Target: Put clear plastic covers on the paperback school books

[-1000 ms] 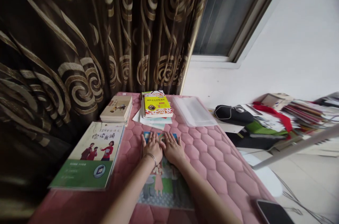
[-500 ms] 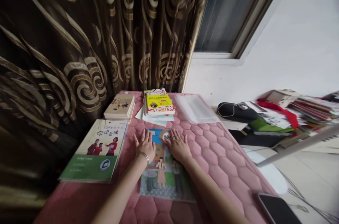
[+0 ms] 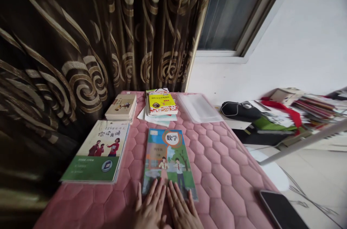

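Observation:
A blue and green maths textbook [image 3: 169, 160] with a shiny cover lies flat and closed on the pink quilted tabletop cover [image 3: 217, 171]. My left hand [image 3: 151, 203] rests with fingers stretched over the book's near edge. Beside it my right hand [image 3: 181, 205] lies flat, its fingertips on the same lower edge. Neither hand grips anything. Left of the textbook sits a green and white book [image 3: 99, 149] on a thin stack.
Small tan books [image 3: 121, 106] are stacked at the back left. A yellow-covered book [image 3: 162, 102] tops another pile, near clear plastic sleeves [image 3: 200, 108]. A phone [image 3: 282, 209] lies at the front right. A dark patterned curtain [image 3: 130, 34] hangs behind.
Both hands have slid back toward me, from the textbook's upper part to its near edge, uncovering its title and figures. The book stays in about the same place.

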A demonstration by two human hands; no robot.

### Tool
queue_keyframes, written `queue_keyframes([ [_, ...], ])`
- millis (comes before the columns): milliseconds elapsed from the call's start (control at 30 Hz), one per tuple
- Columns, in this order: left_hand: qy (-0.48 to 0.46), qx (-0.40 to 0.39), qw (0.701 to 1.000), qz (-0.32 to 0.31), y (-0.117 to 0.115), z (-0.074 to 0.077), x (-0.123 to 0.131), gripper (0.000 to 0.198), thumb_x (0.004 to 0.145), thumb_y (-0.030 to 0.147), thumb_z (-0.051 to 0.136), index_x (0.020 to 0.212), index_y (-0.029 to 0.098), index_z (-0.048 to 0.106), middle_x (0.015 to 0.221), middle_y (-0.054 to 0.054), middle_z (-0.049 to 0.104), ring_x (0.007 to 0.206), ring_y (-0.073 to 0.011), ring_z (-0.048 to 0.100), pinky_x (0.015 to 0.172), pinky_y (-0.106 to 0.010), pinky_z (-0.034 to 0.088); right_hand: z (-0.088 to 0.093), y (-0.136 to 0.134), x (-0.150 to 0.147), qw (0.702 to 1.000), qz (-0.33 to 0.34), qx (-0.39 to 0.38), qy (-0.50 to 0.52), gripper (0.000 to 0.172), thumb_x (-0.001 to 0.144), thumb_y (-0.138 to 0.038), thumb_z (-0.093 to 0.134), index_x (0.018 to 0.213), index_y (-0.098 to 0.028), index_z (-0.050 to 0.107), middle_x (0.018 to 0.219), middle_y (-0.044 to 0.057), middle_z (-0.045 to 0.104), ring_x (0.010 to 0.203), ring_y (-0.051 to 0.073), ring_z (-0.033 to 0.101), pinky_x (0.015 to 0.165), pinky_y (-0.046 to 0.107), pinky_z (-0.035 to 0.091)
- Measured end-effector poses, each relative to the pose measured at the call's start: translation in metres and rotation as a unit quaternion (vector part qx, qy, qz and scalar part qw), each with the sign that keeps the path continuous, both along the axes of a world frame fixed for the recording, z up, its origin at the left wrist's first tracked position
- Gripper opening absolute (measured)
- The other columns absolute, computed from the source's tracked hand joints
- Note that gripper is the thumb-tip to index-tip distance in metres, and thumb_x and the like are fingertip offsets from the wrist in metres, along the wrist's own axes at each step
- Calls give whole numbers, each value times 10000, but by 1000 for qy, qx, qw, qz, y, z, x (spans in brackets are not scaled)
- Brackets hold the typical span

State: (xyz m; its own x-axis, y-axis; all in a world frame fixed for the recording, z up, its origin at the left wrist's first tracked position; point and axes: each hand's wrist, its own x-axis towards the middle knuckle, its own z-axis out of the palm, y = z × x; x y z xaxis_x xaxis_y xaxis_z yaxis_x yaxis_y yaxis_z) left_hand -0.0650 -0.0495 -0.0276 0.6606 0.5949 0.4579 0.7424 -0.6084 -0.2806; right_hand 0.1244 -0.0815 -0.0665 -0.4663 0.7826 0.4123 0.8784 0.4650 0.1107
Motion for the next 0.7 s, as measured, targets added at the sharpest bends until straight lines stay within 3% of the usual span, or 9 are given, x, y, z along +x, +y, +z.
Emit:
queue_keyframes([
  [167, 7, 1, 1000, 13, 2, 22, -16, 559, 722, 193, 452, 1266, 215, 580, 1407, -25, 512, 1463, -208, -33, 1135, -606, -120, 2, -8, 22, 998, -24, 49, -36, 747, 924, -543, 288, 1507, -94, 158, 1401, 145, 477, 1260, 282, 490, 952, 420, 402],
  [333, 15, 1, 1000, 18, 1, 29, -35, 548, 728, 205, 472, 1263, 166, 583, 1382, -85, 533, 1463, -240, 24, 1152, -591, -72, -1, -22, 43, 997, -71, 15, -2, 869, 890, -588, 379, 1512, -88, 35, 1413, 165, 451, 1234, 302, 517, 956, 438, 412],
  [533, 1, -6, 1000, 24, 3, 20, -43, 571, 760, 271, 474, 1318, 167, 527, 1432, -83, 479, 1450, -257, 127, 1164, -558, -39, -8, -23, 51, 995, -87, -21, 38, 890, 882, -545, 447, 1509, -131, -31, 1404, 167, 451, 1193, 344, 549, 921, 498, 451],
  [600, -12, -16, 999, 32, 2, 15, -34, 569, 791, 318, 471, 1329, 136, 512, 1434, -118, 470, 1422, -276, 223, 1163, -555, 13, 0, -19, 54, 996, -65, -37, 53, 896, 882, -551, 452, 1503, -152, -56, 1413, 165, 434, 1211, 359, 530, 949, 528, 438],
  [700, -24, -82, 996, 11, 1, 6, -2, 597, 822, 379, 475, 1360, 119, 474, 1448, -140, 444, 1352, -281, 367, 1140, -520, 185, 30, -5, 61, 991, 5, -114, 76, 831, 906, -517, 445, 1507, -196, -31, 1489, 131, 317, 1327, 323, 404, 1051, 501, 381],
])
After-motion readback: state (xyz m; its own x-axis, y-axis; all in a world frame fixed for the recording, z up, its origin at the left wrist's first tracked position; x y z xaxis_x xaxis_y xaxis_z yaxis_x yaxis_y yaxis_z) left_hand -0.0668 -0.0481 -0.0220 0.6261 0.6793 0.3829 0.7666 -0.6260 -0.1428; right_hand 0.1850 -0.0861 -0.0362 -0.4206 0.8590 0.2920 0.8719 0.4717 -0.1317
